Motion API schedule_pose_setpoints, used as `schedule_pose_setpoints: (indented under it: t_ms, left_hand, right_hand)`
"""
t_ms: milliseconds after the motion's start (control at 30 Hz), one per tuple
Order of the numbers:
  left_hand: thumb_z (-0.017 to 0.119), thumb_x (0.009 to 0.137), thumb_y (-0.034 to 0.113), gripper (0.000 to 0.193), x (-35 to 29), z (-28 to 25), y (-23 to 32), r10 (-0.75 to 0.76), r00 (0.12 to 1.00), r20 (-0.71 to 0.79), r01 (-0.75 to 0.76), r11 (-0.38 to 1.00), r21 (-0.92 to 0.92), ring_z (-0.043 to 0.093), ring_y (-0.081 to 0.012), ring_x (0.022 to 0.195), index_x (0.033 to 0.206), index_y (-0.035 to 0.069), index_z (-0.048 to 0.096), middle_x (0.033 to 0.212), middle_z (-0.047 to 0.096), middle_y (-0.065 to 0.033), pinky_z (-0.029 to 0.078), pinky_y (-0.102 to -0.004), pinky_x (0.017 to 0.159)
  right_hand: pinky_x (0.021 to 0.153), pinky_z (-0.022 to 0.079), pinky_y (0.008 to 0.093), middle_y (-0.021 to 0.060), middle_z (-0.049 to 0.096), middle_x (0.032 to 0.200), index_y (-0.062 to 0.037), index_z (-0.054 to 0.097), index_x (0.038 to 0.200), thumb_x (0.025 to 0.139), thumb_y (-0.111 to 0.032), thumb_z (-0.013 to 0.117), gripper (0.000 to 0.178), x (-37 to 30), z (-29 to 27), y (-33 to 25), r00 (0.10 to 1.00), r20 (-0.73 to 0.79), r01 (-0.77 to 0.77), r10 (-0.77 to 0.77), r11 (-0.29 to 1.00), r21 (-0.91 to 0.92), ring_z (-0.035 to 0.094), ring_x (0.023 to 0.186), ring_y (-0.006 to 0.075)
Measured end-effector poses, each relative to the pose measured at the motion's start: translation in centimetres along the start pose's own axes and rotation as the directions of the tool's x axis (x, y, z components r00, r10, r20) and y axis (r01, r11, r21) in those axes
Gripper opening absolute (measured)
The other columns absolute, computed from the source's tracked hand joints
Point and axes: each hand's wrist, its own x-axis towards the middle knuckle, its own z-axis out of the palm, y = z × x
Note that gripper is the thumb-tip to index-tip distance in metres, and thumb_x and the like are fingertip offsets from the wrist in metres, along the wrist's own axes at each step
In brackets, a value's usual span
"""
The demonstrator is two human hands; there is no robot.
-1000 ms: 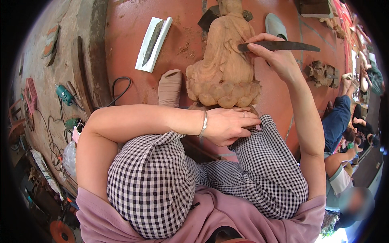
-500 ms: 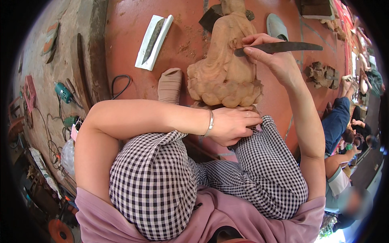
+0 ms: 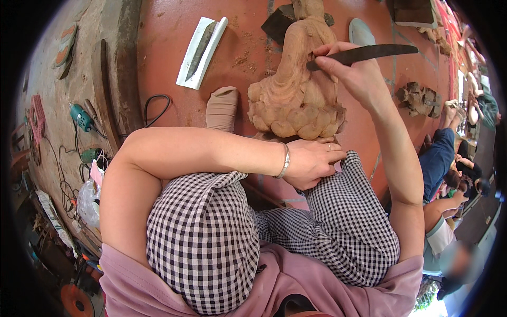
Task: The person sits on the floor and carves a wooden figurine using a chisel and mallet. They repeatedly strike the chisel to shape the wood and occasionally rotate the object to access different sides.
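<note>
A carved wooden statue (image 3: 301, 84) lies on the red tiled floor, its lumpy base toward me. My right hand (image 3: 359, 76) grips a curved metal file (image 3: 377, 53), dark and flat, with fingers wrapped round its near part. One rounded end of the file touches or hovers over the statue's right side; the other sticks out to the right. Bent across my lap, my left arm brings my left hand (image 3: 309, 164) to the bottom of the statue's base beside my knee. Its fingers are curled there, with the fingertips partly hidden.
A second dark file (image 3: 200, 53) lies on folded white paper (image 3: 214, 47). Near it is my beige-socked foot (image 3: 221, 108). A grey slipper (image 3: 361, 33) and wood scraps (image 3: 420, 99) lie at right. Teal power tools (image 3: 81, 117) with cords stand left. Other people sit far right.
The file has tilted, its outer end rising and its inner end shifting slightly. My left hand and the statue's base appear a little further right.
</note>
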Motion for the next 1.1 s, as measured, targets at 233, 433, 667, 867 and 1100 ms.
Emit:
schedule_pose_setpoints:
  t_ms: [233,433,667,867,1100]
  left_hand:
    - [0.065,0.076,0.015,0.040,0.0,0.1,0.0,-0.009,1.000,-0.001,0.009,1.000,-0.012,0.044,-0.0386,0.134,0.111,-0.002,0.068,0.143,0.046,-0.0254,0.035,-0.0447,0.115]
    - [0.066,0.075,0.015,0.040,0.0,0.0,-0.1,0.010,1.000,-0.016,-0.010,1.000,-0.008,0.045,-0.0388,0.134,0.110,-0.003,0.069,0.143,0.047,-0.0257,0.035,-0.0441,0.115]
    - [0.066,0.075,0.014,0.040,-0.2,0.0,-0.1,0.012,1.000,-0.018,-0.012,1.000,-0.003,0.044,-0.0387,0.135,0.110,-0.004,0.068,0.143,0.047,-0.0254,0.035,-0.0441,0.115]
    - [0.066,0.074,0.015,0.040,-0.1,0.2,-0.1,-0.009,1.000,-0.024,0.009,1.000,-0.003,0.044,-0.0381,0.136,0.110,-0.002,0.069,0.143,0.047,-0.0250,0.035,-0.0446,0.116]
    - [0.066,0.075,0.015,0.039,-0.1,0.0,0.0,0.004,1.000,-0.022,-0.004,1.000,-0.001,0.044,-0.0376,0.136,0.109,-0.002,0.069,0.144,0.047,-0.0244,0.035,-0.0451,0.116]
  right_hand:
    - [0.073,0.052,0.0300,0.0065,0.072,0.081,-0.0016,0.074,0.095,0.083,-0.020,0.076,0.022,0.4,0.2,0.6,0.999,-0.022,0.038,-0.037,0.998,0.056,0.067,0.078,0.0153]
    - [0.087,0.051,0.0279,0.0057,0.072,0.100,0.0004,0.073,0.103,0.090,-0.017,0.072,0.022,-0.2,0.1,0.6,0.996,0.034,0.084,-0.083,0.996,-0.035,0.065,0.094,0.0132]
    - [0.089,0.049,0.0301,0.0072,0.070,0.111,0.0011,0.070,0.097,0.092,-0.017,0.071,0.019,-0.8,0.6,0.4,0.986,0.027,0.165,-0.163,0.977,-0.135,0.064,0.101,0.0150]
    - [0.092,0.048,0.0292,0.0063,0.069,0.112,0.0009,0.067,0.094,0.092,-0.016,0.071,0.018,-0.4,0.1,0.4,0.996,0.032,0.084,-0.084,0.996,0.011,0.062,0.103,0.0150]
    - [0.079,0.054,0.0260,0.0085,0.072,0.100,-0.0009,0.065,0.095,0.096,-0.019,0.067,0.018,-1.2,0.7,1.8,0.994,-0.104,-0.006,0.046,0.933,0.359,0.068,0.087,0.0145]
